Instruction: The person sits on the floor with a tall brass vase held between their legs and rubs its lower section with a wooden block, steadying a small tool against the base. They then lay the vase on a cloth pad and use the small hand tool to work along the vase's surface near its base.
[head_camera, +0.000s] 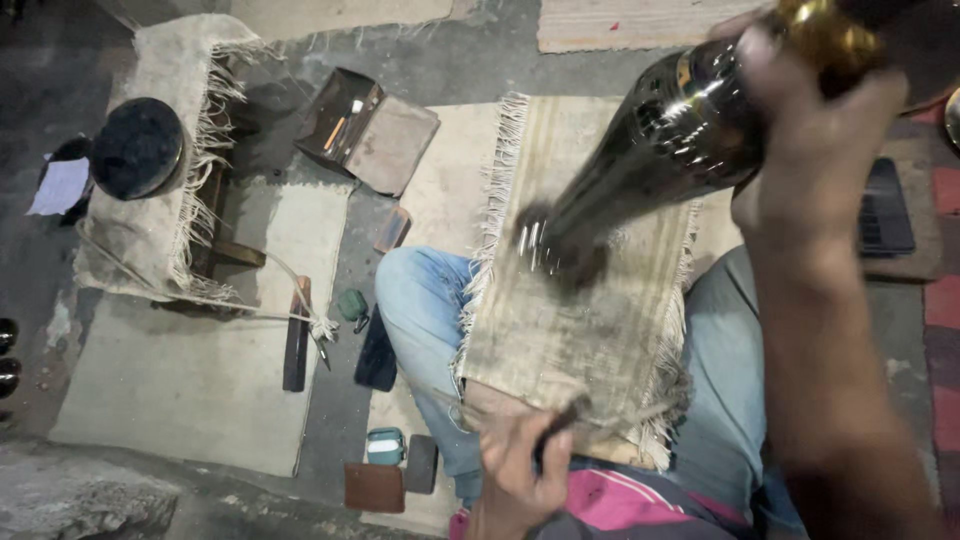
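My right hand (815, 140) is shut around the upper part of a long, dark, glossy metal vessel (680, 125) with a brass-coloured end (825, 30). The vessel slants down to the left, and its blurred lower end (560, 245) is over a frayed burlap cloth (580, 330) spread across my lap. My left hand (515, 475) is low at the cloth's near edge, gripping a thin dark tool (560, 420). My legs in blue jeans (420, 300) lie under the cloth.
An open brown box of small tools (365, 130) lies on the floor ahead. At left a round dark object (135, 148) sits on a cloth-draped stand. A dark bar (296, 345), a teal case (385, 445) and a brown wallet (373, 487) lie beside my knee.
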